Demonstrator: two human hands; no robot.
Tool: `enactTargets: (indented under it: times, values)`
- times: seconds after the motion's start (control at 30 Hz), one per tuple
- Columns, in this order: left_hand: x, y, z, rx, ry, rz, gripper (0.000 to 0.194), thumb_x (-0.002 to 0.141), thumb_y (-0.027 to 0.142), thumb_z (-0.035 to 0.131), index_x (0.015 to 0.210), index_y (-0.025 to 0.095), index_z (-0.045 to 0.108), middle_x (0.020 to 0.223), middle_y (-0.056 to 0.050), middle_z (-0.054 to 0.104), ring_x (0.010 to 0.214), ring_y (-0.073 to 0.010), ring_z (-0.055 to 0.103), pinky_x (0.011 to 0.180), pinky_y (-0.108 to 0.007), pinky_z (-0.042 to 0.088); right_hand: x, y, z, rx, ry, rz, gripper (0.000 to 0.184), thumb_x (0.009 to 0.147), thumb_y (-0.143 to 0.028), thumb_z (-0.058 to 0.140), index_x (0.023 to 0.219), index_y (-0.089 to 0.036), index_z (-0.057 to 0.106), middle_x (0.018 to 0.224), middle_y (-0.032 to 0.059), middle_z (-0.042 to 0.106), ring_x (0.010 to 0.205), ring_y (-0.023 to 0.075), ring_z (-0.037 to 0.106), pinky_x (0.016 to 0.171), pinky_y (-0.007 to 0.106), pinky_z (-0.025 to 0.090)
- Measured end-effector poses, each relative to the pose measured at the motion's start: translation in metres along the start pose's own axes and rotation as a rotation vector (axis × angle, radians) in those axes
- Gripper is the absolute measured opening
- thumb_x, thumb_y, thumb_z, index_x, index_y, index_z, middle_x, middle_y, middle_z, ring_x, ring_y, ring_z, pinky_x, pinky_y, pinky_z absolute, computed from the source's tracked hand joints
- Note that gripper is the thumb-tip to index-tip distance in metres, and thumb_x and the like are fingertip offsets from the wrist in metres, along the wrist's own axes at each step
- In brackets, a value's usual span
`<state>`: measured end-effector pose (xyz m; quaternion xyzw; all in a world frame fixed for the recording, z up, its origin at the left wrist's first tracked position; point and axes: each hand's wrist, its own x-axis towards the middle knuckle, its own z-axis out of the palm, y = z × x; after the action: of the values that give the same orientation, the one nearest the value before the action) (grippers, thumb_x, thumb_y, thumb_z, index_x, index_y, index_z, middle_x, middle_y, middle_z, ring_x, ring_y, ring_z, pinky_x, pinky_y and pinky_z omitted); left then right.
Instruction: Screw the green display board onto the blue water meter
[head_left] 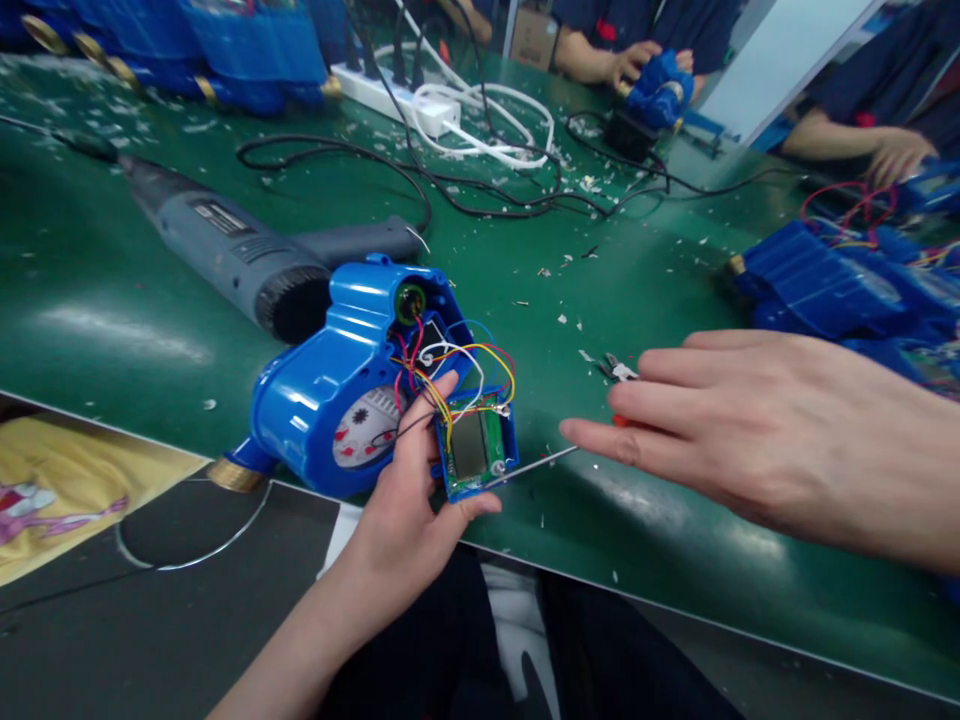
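Note:
My left hand (412, 500) grips a small blue display housing (514, 440) between thumb and fingers. Inside it sits a green circuit board with a grey screen (470, 447). Red, yellow, white and blue wires run from the board into an open blue water meter (307, 385), which lies on its side against the hand. My right hand (720, 430) is closed on a screwdriver (536, 465), its thin shaft reaching the board's lower corner; its handle is hidden. Cutter jaws (619, 370) show beyond the right fingers; whether they are held or lying cannot be made out.
A grey heat gun (232, 250) lies behind the meter. Further back are a white power strip (390, 100), tangled cables and several blue meters (247, 50). More meters (832, 280) stand at right. Co-workers' hands (637, 62) handle meters opposite. Scraps litter the green table (510, 270).

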<state>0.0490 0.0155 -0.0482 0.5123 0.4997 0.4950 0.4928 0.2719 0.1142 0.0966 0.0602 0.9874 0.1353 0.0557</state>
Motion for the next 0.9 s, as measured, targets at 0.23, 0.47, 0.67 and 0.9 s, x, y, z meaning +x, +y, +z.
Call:
enactTargets:
  times: [0.23,0.47,0.67,0.9]
  values:
    - [0.000,-0.002,0.002,-0.009,0.041,0.024,0.089,0.070,0.038,0.084,0.143,0.033,0.033,0.143,-0.009,0.053,0.127,-0.0297,0.056,0.099,-0.042,0.054,-0.006,-0.019,0.009,0.015,0.044,0.076,0.042,0.095,-0.004,0.029,0.116,-0.013,0.063,0.079,0.0061,0.064,0.064,0.0198,0.051,0.056,0.033,0.031]
    - [-0.001,-0.001,0.004,0.021,0.063,0.043,0.086,0.071,0.040,0.082,0.142,0.031,0.033,0.135,-0.010,0.060,0.120,-0.0302,0.062,0.089,-0.039,0.060,-0.017,-0.030,0.027,0.092,0.074,0.137,0.043,0.088,0.001,0.035,0.122,-0.011,0.058,0.082,0.0062,0.064,0.070,0.0211,0.054,0.060,0.034,0.035]
    - [-0.001,-0.002,0.004,0.027,0.059,0.056,0.089,0.072,0.039,0.082,0.144,0.033,0.030,0.124,-0.007,0.066,0.109,-0.0305,0.069,0.085,-0.042,0.063,-0.027,-0.029,0.044,0.431,0.155,0.283,0.045,0.092,-0.003,0.040,0.133,-0.019,0.050,0.093,0.0065,0.061,0.076,0.0159,0.053,0.066,0.028,0.038]
    - [0.000,0.001,0.006,0.031,0.071,0.035,0.091,0.072,0.043,0.081,0.146,0.030,0.028,0.121,-0.010,0.067,0.105,-0.0314,0.070,0.081,-0.041,0.063,-0.031,-0.028,0.035,0.313,0.118,0.268,0.042,0.091,-0.005,0.040,0.128,-0.018,0.055,0.093,0.0077,0.063,0.077,0.0190,0.055,0.069,0.031,0.040]
